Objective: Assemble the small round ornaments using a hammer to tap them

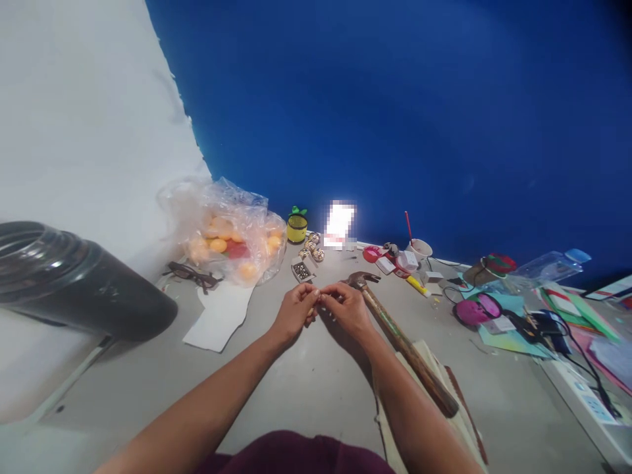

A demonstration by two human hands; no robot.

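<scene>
Over the middle of the grey table, my left hand (299, 308) and my right hand (347, 307) meet at the fingertips. Both are closed in a pinch around something too small and too covered by the fingers to name. Just beyond them lies a small open box (303, 270) filled with tiny dark shiny pieces. Several patterned gold-and-dark balls (312, 246) are grouped behind that box. To the right of my right hand rests a claw hammer (402, 339), its metal head (363, 280) pointing away and its wooden handle toward me, partly over a cream cloth (429, 359).
A large dark flask (93, 283) leans in at the left. Clear plastic bags of orange fruit (222, 240), dark glasses (195, 275) and white paper (220, 322) are nearby. At right are a cup (421, 248), a pink round pouch (476, 309), cables and a power strip (587, 395).
</scene>
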